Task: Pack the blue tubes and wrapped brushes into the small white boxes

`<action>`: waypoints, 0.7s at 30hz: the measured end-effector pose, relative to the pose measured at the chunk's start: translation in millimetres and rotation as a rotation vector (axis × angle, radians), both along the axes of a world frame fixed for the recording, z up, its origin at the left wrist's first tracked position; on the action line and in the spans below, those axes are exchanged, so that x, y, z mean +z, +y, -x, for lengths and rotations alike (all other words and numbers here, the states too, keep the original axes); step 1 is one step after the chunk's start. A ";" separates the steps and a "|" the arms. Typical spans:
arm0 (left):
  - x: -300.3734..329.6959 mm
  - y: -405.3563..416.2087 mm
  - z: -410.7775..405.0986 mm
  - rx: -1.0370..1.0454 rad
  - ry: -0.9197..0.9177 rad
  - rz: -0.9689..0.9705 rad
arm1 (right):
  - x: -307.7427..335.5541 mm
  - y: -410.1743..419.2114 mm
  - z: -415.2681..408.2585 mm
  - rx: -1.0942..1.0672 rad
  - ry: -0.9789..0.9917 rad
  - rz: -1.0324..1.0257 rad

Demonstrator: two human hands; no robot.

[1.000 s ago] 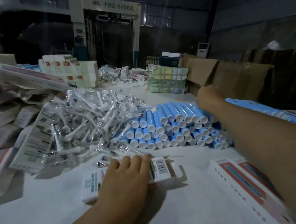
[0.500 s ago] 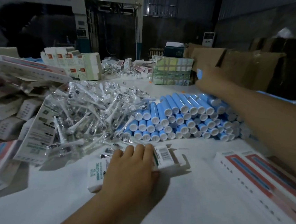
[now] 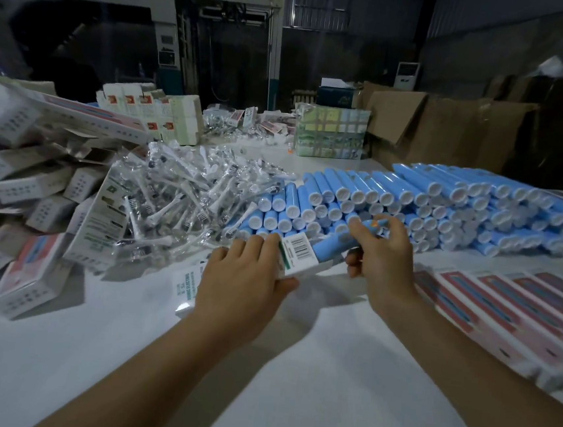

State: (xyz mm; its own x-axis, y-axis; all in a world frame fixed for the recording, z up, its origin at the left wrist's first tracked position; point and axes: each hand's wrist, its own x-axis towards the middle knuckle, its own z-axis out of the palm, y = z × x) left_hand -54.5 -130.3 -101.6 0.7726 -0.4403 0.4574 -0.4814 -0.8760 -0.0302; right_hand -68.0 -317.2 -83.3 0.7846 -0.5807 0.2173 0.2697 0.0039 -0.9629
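Fingers of the right hand point(image 3: 384, 254) curl round a blue tube point(image 3: 337, 243) at the small white box point(image 3: 298, 256), which the left hand point(image 3: 246, 275) grips.

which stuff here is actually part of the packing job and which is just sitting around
Part of the job:
- small white cardboard box, held by the left hand
- blue plastic tube, gripped by the right hand at the box mouth
- stack of blue tubes
- pile of clear-wrapped brushes

Lying about:
- long red-and-white flat boxes
- brown cardboard cartons
- grey machine
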 end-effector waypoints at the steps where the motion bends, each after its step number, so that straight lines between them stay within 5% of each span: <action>1: 0.9 0.4 0.9 0.004 -0.002 0.012 | -3.3 4.7 1.5 0.004 0.030 0.091; 3: 2.2 1.3 1.3 0.012 -0.004 0.026 | -10.3 11.0 2.8 0.000 0.096 0.238; 13: -0.2 -3.3 14.4 -0.080 0.062 -0.071 | 3.6 4.6 -6.3 -0.015 0.049 0.205; 17: 0.3 -9.6 21.7 -0.138 0.077 -0.145 | 30.2 31.7 -26.8 0.198 -0.051 0.630; 21: -0.5 -8.2 20.0 -0.153 0.062 -0.165 | 42.7 71.2 -68.5 0.356 -0.065 1.288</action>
State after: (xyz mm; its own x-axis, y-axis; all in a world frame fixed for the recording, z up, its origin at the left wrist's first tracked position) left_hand -74.5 -138.5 -102.0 0.7156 -0.6194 0.3229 -0.6136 -0.7783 -0.1333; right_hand 0.5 -246.0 -40.6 0.8166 0.2975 0.4945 0.4888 -0.8122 -0.3185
